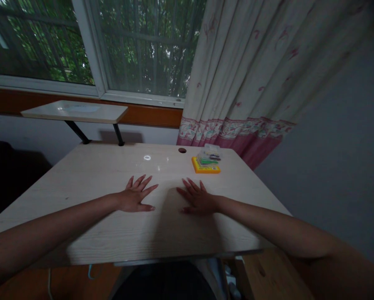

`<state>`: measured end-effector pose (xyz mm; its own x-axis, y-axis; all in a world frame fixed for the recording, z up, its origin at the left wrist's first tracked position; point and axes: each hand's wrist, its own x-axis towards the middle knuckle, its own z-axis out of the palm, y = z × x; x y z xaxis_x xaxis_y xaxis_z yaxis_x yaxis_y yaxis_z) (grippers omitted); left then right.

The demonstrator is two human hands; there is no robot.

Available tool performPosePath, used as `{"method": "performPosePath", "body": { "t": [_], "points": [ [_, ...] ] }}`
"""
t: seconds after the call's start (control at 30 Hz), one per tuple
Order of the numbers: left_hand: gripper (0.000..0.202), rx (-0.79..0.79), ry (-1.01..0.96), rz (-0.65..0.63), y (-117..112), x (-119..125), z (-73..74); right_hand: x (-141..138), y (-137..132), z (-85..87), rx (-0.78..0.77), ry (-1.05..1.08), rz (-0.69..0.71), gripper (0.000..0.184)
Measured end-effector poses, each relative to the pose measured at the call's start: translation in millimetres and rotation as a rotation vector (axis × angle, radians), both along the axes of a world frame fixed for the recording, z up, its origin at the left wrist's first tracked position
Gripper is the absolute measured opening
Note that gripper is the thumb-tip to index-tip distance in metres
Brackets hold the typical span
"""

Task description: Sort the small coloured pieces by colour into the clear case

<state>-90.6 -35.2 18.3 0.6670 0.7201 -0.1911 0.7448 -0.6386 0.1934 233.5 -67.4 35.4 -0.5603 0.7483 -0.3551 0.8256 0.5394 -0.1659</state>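
My left hand [133, 197] lies flat on the pale wood-grain desk [90, 175], palm down with its fingers spread. To the right of it, my right hand [198, 200] also rests flat on the desktop, fingers apart, in the shadow of my body. Neither hand holds anything. Beyond my right hand, and apart from it, sits a small stack: a yellow-orange flat box [206, 171] at the bottom, a green item [208, 161] above it, and a clear plastic case [211, 151] with small dark contents on top.
A raised shelf [77, 107] on black legs stands at the desk's back left. Near the back edge is a round cable hole [182, 150]. Behind are a window [143, 50] and a patterned curtain [237, 83]. An open drawer [237, 271] shows below the front edge.
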Motion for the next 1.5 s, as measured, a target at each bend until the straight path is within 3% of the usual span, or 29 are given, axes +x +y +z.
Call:
{"method": "performPosePath", "body": {
  "t": [0.3,0.5,0.57,0.67,0.77,0.83,0.93,1.03,1.1,1.3,1.5],
  "points": [
    [0.095,-0.035,0.036,0.019,1,2,5.3,-1,1,4.4,-0.034,0.005,-0.018,0.098],
    [0.090,0.059,0.001,-0.003,-2,-2,-5.5,12,9,16.9,0.014,0.088,0.000,0.087],
    [0.086,0.125,-0.036,-0.014,-4,-4,-10.7,25,18,30.0,0.160,0.236,0.052,0.082],
    [0.083,0.184,-0.063,-0.021,-7,-6,-14.9,54,39,57.2,0.541,0.409,0.059,0.071],
    [0.082,0.194,-0.068,-0.020,-8,-7,-15.5,88,67,80.6,0.831,0.419,-0.091,0.073],
    [0.082,0.196,-0.073,-0.022,-7,-7,-16.0,108,88,87.9,0.889,0.399,-0.230,0.083],
    [0.081,0.207,-0.095,-0.029,-6,-8,-17.2,130,116,86.2,0.732,0.395,-0.334,0.098],
    [0.081,0.206,-0.105,-0.032,-6,-8,-16.6,140,132,76.8,0.459,0.387,-0.327,0.089],
    [0.081,0.202,-0.105,-0.031,-7,-8,-14.9,143,137,69.3,0.379,0.408,-0.329,0.086],
    [0.081,0.184,-0.096,-0.026,-9,-8,-12.0,146,143,47.8,0.413,0.566,-0.337,0.088],
    [0.081,0.204,-0.119,-0.029,-9,-8,-13.7,132,148,41.5,0.392,0.633,-0.299,0.092]
  ]
}}
